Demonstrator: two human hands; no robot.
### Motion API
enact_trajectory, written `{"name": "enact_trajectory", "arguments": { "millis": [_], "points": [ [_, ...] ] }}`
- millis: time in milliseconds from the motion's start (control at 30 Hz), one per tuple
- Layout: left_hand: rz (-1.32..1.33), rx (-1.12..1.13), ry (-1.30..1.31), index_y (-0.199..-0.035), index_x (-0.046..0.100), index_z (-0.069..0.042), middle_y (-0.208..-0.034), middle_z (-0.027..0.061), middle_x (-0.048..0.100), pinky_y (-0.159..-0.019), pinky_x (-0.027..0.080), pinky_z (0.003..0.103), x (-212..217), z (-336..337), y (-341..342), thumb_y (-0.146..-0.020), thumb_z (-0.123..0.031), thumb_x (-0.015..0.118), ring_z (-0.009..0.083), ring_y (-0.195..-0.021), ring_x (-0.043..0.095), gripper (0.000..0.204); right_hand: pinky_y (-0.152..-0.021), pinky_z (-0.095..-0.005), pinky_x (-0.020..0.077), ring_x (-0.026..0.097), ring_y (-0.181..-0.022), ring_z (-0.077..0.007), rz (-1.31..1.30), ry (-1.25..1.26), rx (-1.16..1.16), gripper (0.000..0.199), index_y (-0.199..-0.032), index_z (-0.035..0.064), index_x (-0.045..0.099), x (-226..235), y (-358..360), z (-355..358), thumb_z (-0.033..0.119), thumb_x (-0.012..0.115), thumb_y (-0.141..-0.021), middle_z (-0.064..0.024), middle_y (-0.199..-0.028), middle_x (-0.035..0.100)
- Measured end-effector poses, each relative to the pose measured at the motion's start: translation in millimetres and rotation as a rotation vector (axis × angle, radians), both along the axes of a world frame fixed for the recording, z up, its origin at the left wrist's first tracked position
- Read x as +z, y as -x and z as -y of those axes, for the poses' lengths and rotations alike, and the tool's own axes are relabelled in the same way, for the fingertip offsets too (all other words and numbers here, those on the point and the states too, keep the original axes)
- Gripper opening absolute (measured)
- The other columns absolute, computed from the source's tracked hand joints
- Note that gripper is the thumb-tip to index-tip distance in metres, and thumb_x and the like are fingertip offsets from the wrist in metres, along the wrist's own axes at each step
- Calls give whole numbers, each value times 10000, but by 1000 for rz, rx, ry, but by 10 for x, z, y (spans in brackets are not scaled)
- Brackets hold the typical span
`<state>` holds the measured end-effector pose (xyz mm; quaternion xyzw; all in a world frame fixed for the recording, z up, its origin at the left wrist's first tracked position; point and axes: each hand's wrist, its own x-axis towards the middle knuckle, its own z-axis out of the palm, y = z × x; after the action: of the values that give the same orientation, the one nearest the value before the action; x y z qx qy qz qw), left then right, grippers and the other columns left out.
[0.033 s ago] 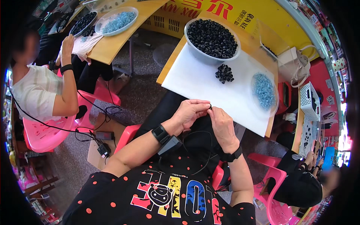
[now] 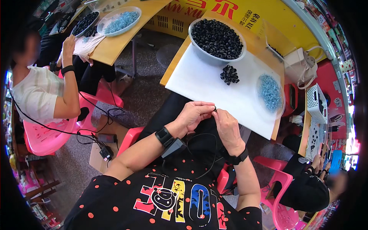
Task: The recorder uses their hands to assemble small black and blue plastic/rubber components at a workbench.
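Observation:
My left hand (image 2: 194, 115) and my right hand (image 2: 227, 124) meet just below the table's near edge, fingertips pressed together on a small black ring (image 2: 215, 109). Each wrist wears a black band. On the white sheet (image 2: 199, 82) in front of them lies a small heap of black rings (image 2: 230, 74). A large grey bowl (image 2: 207, 57) full of the same black rings stands behind it. At the right edge of the sheet sits a clear dish of pale blue pieces (image 2: 270, 92).
A seated person (image 2: 38, 92) on a pink chair (image 2: 42, 138) works at a second wooden table (image 2: 111, 48) on the left with similar bowls. Another person (image 2: 306, 186) sits at lower right. Cables and a small box (image 2: 105, 152) lie on the floor. A white basket (image 2: 317, 103) stands at the right.

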<state>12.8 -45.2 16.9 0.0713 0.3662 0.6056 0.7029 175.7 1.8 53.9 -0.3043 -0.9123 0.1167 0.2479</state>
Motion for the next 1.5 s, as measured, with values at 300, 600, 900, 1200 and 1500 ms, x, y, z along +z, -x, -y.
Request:
{"name": "enact_trajectory", "arguments": {
  "millis": [300,600,900,1200,1500],
  "points": [
    [98,-53,164,-970,706,-53,-895,21,695,-752,518,264,-127,40,55,-885,-116,756,121,-828,643,117,-679,-370,482,611,-747,-242,128,-146,97,174,-910,58,595,116,-13,-79,196,701,-898,-69,-788,594],
    [97,-31,129,-1087,681,-52,-997,25,681,-791,530,275,-135,84,1,-923,-109,723,119,-900,642,178,-639,-392,476,643,-739,-308,96,251,-41,288,-879,31,623,116,-47,-8,309,658,-942,-119,-787,640],
    [51,52,-94,-1129,672,34,-1044,115,690,-886,562,315,-30,89,-63,-936,-44,689,187,-945,666,209,-598,-309,441,546,-641,-143,-321,923,-175,389,-880,-11,610,-98,7,23,318,508,-1061,-71,-672,562],
    [32,-1,-4,-1096,691,26,-1024,100,689,-889,554,299,-99,122,1,-932,-70,704,169,-935,661,191,-614,-419,471,595,-700,-345,-15,-19,23,210,-838,35,544,-175,17,15,176,647,-955,-136,-771,594],
    [108,-66,36,-1102,695,7,-1020,85,694,-880,554,283,-237,133,64,-934,-101,713,152,-940,658,201,-618,-440,468,586,-687,-371,-26,127,26,229,-833,23,536,-202,18,8,179,630,-972,-172,-745,578]
  ]
}}
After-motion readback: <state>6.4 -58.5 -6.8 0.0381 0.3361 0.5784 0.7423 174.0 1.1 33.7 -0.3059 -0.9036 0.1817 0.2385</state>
